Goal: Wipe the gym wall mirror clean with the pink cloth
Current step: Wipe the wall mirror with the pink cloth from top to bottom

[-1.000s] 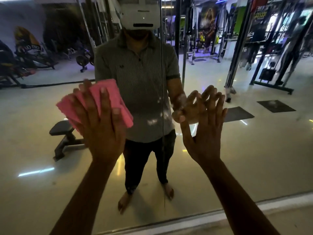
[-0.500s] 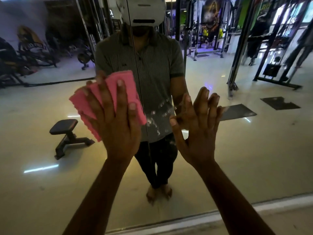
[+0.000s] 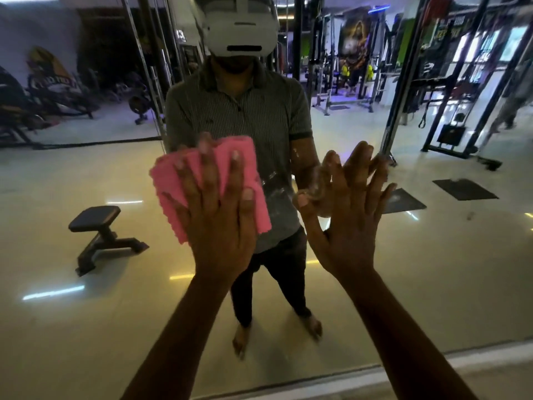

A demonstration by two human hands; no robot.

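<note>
The gym wall mirror (image 3: 432, 269) fills almost the whole head view. My left hand (image 3: 219, 215) lies flat on it, fingers spread, pressing the folded pink cloth (image 3: 167, 183) against the glass at chest height. My right hand (image 3: 349, 220) rests open against the mirror just to the right, fingers apart and holding nothing. Whitish smears (image 3: 274, 186) show on the glass between the two hands. The cloth's middle is hidden under my left hand.
The mirror's bottom edge meets a pale ledge (image 3: 403, 376) near my forearms. Reflected in the glass are a person in a headset, a black bench (image 3: 101, 235), weight racks (image 3: 450, 105) and dark floor mats (image 3: 464, 189).
My left hand has slid the pink cloth to the right across the glass, closer to the smears. My right hand has stayed open against the mirror, shifting slightly with the view.
</note>
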